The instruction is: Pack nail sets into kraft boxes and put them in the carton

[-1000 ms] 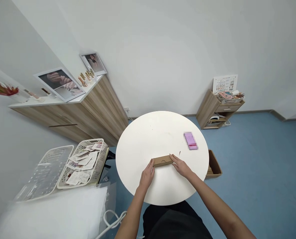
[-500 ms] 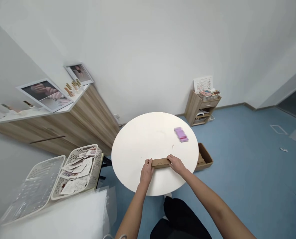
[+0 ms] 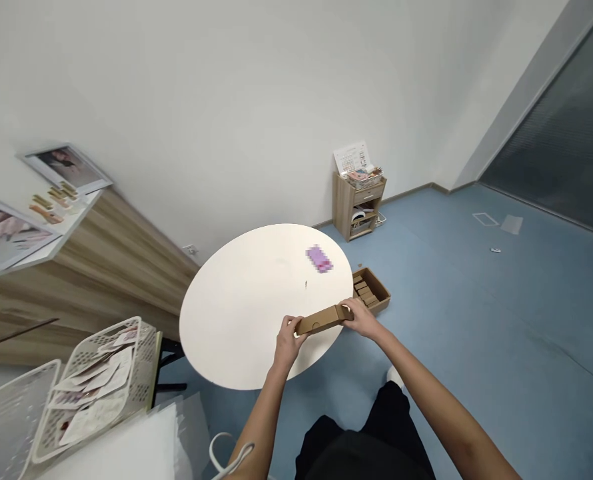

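While the left hand (image 3: 289,343) and right hand (image 3: 360,319) each grip one end narrowly, one cardboard box (image 3: 321,320) sits tilted over the near round white table (image 3: 226,313), no longer level; one pink packet (image 3: 319,259) lies far, one open carton (image 3: 371,290) right on the floor.

The ends of the cardboard box (image 3: 321,321) are hidden by the left hand (image 3: 289,343) and the right hand (image 3: 359,319); the pink object (image 3: 319,259) is blurred.
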Tool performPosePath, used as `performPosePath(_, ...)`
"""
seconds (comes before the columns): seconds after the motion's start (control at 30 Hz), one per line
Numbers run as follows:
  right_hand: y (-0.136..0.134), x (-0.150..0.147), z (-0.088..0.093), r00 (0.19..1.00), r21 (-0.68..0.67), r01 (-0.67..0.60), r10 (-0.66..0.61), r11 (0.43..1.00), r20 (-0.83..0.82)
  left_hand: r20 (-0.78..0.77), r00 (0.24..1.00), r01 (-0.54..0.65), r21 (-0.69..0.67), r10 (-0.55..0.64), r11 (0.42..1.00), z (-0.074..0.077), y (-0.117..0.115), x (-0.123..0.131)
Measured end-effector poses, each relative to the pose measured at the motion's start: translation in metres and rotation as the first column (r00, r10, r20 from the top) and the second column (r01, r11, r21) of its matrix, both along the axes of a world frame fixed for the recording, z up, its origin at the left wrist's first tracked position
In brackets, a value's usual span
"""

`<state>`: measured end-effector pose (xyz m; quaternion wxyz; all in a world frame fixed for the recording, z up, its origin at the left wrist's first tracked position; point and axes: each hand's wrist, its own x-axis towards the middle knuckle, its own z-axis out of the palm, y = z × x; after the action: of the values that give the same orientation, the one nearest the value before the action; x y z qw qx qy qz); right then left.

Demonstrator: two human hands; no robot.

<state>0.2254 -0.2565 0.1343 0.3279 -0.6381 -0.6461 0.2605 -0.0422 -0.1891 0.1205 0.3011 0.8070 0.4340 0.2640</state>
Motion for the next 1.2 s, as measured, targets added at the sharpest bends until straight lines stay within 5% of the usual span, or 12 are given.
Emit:
performPosePath(0.2,-0.041,0.141,0.015,0.965,-0.166,-0.022,-0.022,0.986,-0.262,0.238,0.964,0.172,-0.229,-0.116,0.958,-0.010,-0.013,0.134)
performPosePath(0.47,-0.056,0.318,0.006,1.000,-0.385,-0.002,0.003,0.923,0.002,0.301,0.951,0.196,-0.395,-0.075,0.898,-0.092,-0.047,0.324)
performPosePath(0.63,-0.040,0.371,-0.016,0.976,-0.488,-0.008,0.114,0.873,0.188,0.271,0.962,0.122,-0.512,0.025,0.850,-0.135,-0.051,0.389)
performPosePath(0.77,-0.013,0.391,-0.040,0.935,-0.513,-0.075,0.239,0.855,0.262,0.213,0.977,0.144,-0.549,-0.029,0.823,-0.161,-0.023,0.413)
performPosePath(0.93,0.046,0.417,-0.112,0.910,-0.522,0.033,0.191,0.852,0.368,-0.086,0.996,-0.073,-0.480,0.036,0.874,-0.224,0.029,0.452)
performPosePath(1.03,0.086,0.429,-0.182,0.889,-0.527,0.164,0.106,0.834,0.445,-0.267,0.964,-0.131,-0.477,-0.001,0.869,-0.290,0.051,0.476)
performPosePath(1.2,0.142,0.431,-0.327,0.860,-0.516,0.270,0.037,0.813,0.509,-0.416,0.888,-0.032,-0.479,-0.195,0.877,-0.417,0.075,0.499)
